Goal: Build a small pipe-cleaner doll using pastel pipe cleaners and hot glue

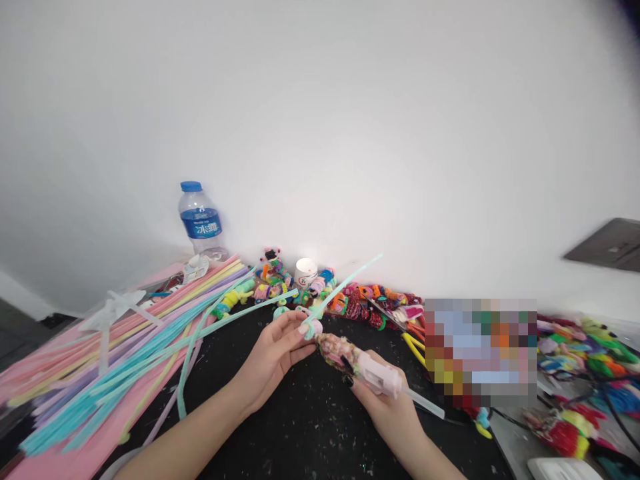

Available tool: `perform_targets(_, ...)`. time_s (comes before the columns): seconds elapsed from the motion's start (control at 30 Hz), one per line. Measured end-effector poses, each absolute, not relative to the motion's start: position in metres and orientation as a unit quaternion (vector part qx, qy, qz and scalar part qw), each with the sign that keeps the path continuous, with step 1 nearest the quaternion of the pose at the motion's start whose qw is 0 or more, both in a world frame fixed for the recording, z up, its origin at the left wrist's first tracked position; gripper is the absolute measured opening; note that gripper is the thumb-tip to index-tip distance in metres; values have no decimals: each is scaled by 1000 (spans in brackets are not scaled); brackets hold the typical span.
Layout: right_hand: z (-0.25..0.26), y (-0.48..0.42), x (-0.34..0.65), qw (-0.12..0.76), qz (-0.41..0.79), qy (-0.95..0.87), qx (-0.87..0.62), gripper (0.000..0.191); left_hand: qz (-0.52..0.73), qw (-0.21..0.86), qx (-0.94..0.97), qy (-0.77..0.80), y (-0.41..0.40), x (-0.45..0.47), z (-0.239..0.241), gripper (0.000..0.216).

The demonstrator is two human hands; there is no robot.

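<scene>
Between the fingertips of my left hand [280, 343], a small coiled mint-green pipe cleaner [311, 328] is pinched, with a long straight end rising to the upper right. My right hand [387, 400] grips a pale pink hot glue gun [377, 373], a clear glue stick [425, 403] jutting from its back. Fuzzy mottled material covers the gun's front, and its tip points at the coil, close to my left fingers. I cannot tell whether the tip touches it. Another mint-green pipe cleaner [250, 308] stretches from the left toward my left hand.
Bundled pastel pipe cleaners [150, 333] lie at left, near a water bottle [200, 220] by the wall. A white paper cup [306, 272] stands among colourful pipe-cleaner figures [360, 303] at the back. A pixelated patch [480, 353] hides part of the right. Black mat [300, 427] lies below my hands.
</scene>
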State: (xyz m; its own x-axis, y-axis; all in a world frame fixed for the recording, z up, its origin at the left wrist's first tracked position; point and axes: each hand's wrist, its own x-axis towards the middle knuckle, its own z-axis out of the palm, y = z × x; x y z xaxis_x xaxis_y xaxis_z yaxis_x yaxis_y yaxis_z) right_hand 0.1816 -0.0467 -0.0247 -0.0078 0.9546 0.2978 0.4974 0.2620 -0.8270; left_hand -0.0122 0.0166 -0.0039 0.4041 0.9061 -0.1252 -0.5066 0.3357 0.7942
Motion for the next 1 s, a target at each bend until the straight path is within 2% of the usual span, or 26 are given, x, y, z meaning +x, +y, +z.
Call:
perform_targets(0.8,-21,-48,181,442,254,-662,-549,10,464,769,335,285,16,-13,-3,20)
perform_targets(1.0,-35,-49,185,482,209,-639,-563,16,454,770,340,292,16,-13,-2,17)
